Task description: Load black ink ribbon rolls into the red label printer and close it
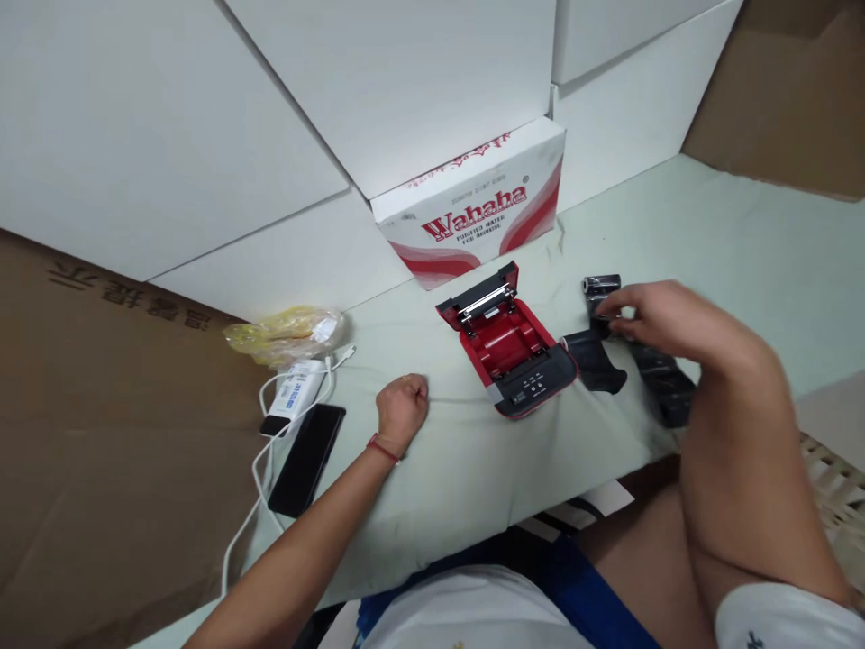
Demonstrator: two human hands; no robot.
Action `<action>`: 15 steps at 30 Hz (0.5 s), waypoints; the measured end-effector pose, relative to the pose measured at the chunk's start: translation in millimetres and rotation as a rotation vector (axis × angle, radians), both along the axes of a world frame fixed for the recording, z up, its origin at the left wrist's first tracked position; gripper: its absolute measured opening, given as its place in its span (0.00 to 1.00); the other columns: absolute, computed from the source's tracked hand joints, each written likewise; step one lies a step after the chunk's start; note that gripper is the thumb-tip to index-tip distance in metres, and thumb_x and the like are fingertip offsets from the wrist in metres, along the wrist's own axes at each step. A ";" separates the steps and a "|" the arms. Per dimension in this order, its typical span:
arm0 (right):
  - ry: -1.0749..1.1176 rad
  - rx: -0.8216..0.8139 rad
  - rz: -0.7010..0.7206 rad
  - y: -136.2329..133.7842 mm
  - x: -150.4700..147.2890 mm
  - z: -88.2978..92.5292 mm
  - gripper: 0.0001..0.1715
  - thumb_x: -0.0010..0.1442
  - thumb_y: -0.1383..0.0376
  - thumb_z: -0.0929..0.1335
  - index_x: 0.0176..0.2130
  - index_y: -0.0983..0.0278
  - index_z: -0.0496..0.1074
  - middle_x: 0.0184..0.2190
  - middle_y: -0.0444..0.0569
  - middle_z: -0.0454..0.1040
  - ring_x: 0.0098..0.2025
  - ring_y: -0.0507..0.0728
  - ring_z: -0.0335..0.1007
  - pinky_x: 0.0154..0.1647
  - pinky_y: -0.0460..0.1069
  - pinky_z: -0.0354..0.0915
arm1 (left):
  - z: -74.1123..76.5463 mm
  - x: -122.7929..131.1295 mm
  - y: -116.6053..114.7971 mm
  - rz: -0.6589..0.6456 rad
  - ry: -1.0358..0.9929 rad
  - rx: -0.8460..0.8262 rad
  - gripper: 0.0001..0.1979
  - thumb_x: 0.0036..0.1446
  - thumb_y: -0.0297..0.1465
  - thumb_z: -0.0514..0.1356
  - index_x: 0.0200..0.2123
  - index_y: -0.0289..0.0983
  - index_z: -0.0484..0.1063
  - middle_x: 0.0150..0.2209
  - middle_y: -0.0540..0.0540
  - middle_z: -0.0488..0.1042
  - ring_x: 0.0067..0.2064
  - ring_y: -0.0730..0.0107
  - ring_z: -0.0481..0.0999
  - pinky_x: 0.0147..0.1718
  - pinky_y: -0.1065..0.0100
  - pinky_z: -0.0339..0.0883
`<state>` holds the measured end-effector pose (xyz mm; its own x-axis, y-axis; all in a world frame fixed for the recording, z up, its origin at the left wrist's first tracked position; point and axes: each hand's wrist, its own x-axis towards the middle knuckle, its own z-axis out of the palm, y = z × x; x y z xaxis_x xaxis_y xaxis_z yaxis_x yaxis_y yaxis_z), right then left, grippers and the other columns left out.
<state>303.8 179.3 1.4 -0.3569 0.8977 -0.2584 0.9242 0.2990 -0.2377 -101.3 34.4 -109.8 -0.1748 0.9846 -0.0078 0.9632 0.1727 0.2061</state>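
Observation:
A small red and black printer (520,351) stands on the cloth-covered table with its lid raised, showing a red inner bay. My left hand (403,407) rests in a fist on the cloth to the left of the printer, with nothing seen in it. Over on the right, my right hand (652,315) hovers with fingers apart at several small black rolls (601,287); whether the fingertips touch one is unclear. Between that hand and the printer lies a black sheet or roll (595,361). More black wrapping (666,388) sits below the right forearm.
A Wahaha water carton (473,221) leans against white boxes behind the printer. To the left are a yellowish plastic bag (290,333), a small white box (297,388), a white cable (257,469) and a dark phone (307,460). Brown cardboard (101,433) borders the left side.

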 end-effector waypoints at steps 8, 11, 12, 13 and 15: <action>-0.140 -0.130 -0.180 11.4 57.6 -18.6 0.27 0.66 0.64 0.66 0.62 0.64 0.77 0.57 0.62 0.78 0.52 0.65 0.73 0.51 0.55 0.64 | -0.1 -0.3 0.5 -0.004 0.006 0.005 0.10 0.47 0.20 0.53 0.21 0.39 0.67 0.27 0.46 0.75 0.35 0.63 0.74 0.36 0.66 0.58; -0.136 -0.189 -0.102 16.3 46.2 -36.8 0.30 0.63 0.68 0.67 0.63 0.65 0.76 0.56 0.61 0.79 0.53 0.65 0.75 0.52 0.54 0.65 | 0.0 -0.6 0.4 -0.012 0.003 0.009 0.10 0.47 0.20 0.53 0.21 0.39 0.67 0.27 0.46 0.75 0.34 0.63 0.74 0.35 0.66 0.59; -0.136 -0.195 -0.089 16.9 44.0 -38.5 0.30 0.62 0.69 0.67 0.63 0.64 0.77 0.55 0.61 0.80 0.53 0.65 0.76 0.52 0.53 0.66 | -0.1 -0.8 0.5 -0.017 -0.001 0.012 0.10 0.47 0.19 0.53 0.21 0.39 0.67 0.27 0.46 0.75 0.34 0.63 0.74 0.35 0.66 0.59; -0.142 -0.201 -0.078 16.2 44.1 -37.7 0.30 0.61 0.69 0.67 0.62 0.64 0.77 0.54 0.60 0.81 0.53 0.65 0.76 0.52 0.53 0.66 | -0.4 -1.1 0.5 -0.022 -0.007 0.017 0.10 0.46 0.19 0.53 0.21 0.39 0.66 0.27 0.46 0.75 0.34 0.64 0.74 0.35 0.67 0.59; -0.142 -0.244 -0.044 9.2 52.0 -29.5 0.28 0.59 0.67 0.69 0.59 0.63 0.80 0.52 0.58 0.82 0.52 0.65 0.78 0.52 0.53 0.68 | -1.2 -1.6 0.6 -0.027 -0.016 0.032 0.10 0.45 0.18 0.52 0.21 0.39 0.67 0.27 0.46 0.75 0.34 0.64 0.75 0.36 0.67 0.60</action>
<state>355.8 188.5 -28.1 -0.2635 0.8164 -0.5138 0.9643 0.2074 -0.1648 -102.9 34.9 -111.1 -0.1484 0.9887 0.0206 0.9638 0.1399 0.2269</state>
